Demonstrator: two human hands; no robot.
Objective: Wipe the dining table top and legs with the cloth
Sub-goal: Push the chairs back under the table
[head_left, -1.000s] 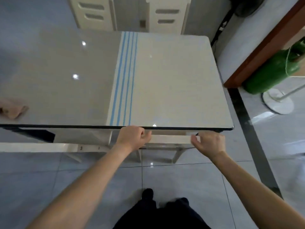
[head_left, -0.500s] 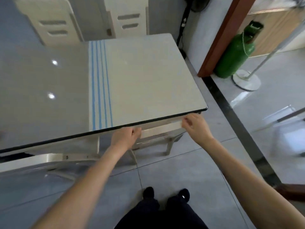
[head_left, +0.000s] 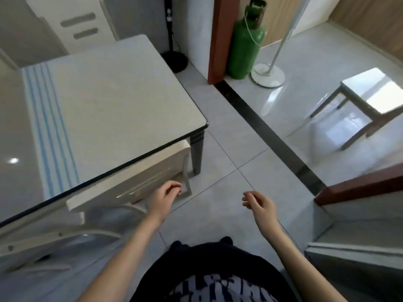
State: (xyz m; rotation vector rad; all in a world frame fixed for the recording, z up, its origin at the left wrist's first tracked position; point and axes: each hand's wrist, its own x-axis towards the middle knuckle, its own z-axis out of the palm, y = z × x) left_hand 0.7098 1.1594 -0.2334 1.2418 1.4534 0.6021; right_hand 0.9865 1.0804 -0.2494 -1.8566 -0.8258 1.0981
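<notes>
The table (head_left: 122,101) fills the left; the cloth is out of view. A chair (head_left: 135,182) is tucked under the near edge, just beside the corner leg (head_left: 196,149). The left hand (head_left: 166,196), fingers loosely curled, hangs at the chair's back; whether it touches, I cannot tell. The right hand (head_left: 259,205) is free, fingers half curled, holding nothing. Best to grip the backrest firmly, draw the chair clear of the leg, then fetch the cloth.
</notes>
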